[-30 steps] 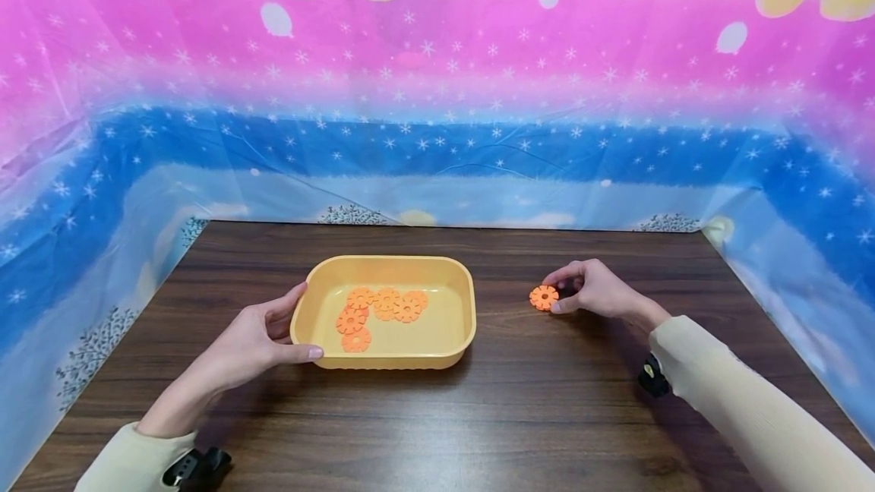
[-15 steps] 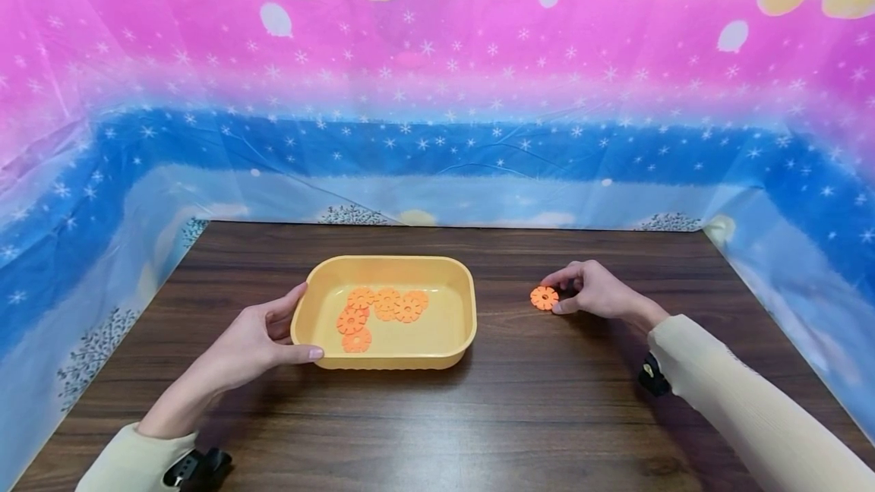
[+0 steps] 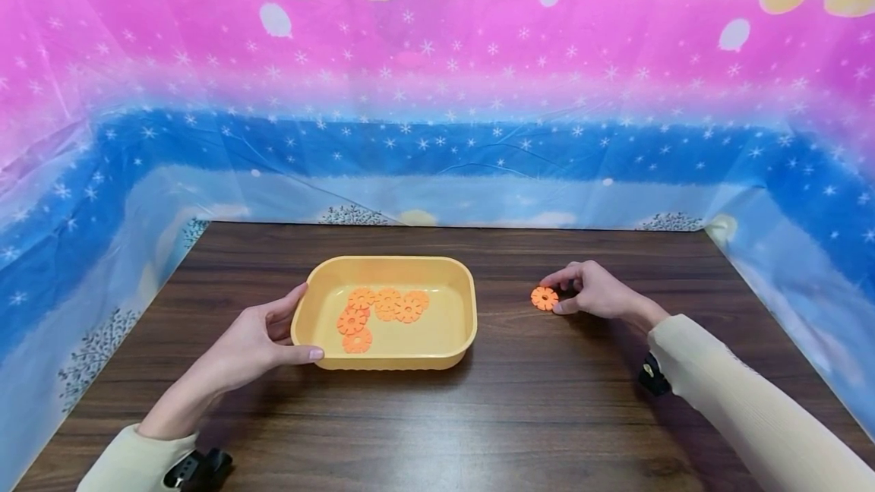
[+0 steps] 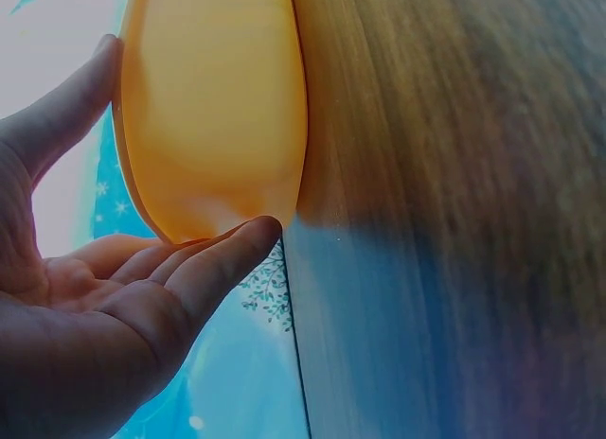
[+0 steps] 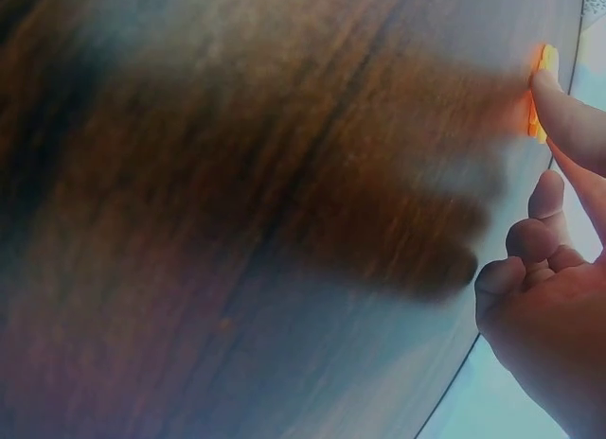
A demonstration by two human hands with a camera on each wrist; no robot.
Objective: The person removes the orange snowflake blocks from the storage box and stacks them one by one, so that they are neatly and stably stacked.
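Note:
A yellow plastic tub (image 3: 444,336) stands on the table in the head view. Its left end is gripped by my left hand (image 3: 249,344), with the thumb on the near rim and the fingers along the outer side. Inside the tub lie several orange slotted discs (image 3: 408,308), flower-shaped and partly overlapping. To the right of the tub, my right hand (image 3: 601,294) pinches one more orange slotted disc (image 3: 540,299) between thumb and fingers. This disc shows edge-on beside the thumb in the right wrist view; whether it touches the tabletop I cannot tell.
Dark wood-grain tabletop (image 3: 437,431) surrounds the tub. A pink and blue patterned cloth (image 3: 437,143) hangs behind the table and along both sides. Black straps are visible at both sleeve cuffs.

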